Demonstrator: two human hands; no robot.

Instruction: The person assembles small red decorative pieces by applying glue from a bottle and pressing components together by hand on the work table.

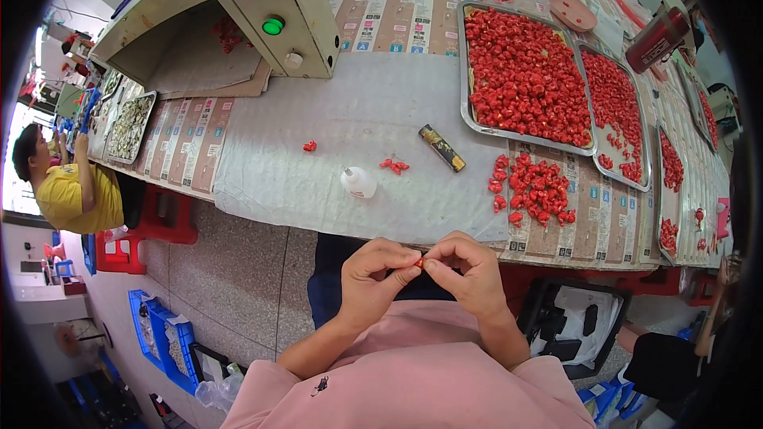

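Close to my body, just off the table's front edge, my left hand (377, 276) and my right hand (467, 274) meet, thumbs and forefingers pinched together. Between their fingertips is a small shiny red piece (420, 263), mostly covered, so its exact kind is unclear. On the pale sheet (294, 183) ahead stands a white squeeze bottle (358, 182) with a narrow tip. A few small red pieces (394, 165) lie beyond it, and a dark tube with a gold pattern (442, 148) lies to their right. Further right, a loose pile of red pieces (542, 189) rests on the table.
Metal trays full of red pieces, one with its rim (463, 71) nearest, stand at the right. A machine housing (306, 24) with red and green buttons stands at the back left. A dark red flask (658, 38) is far right. A person in yellow (71, 191) sits at left.
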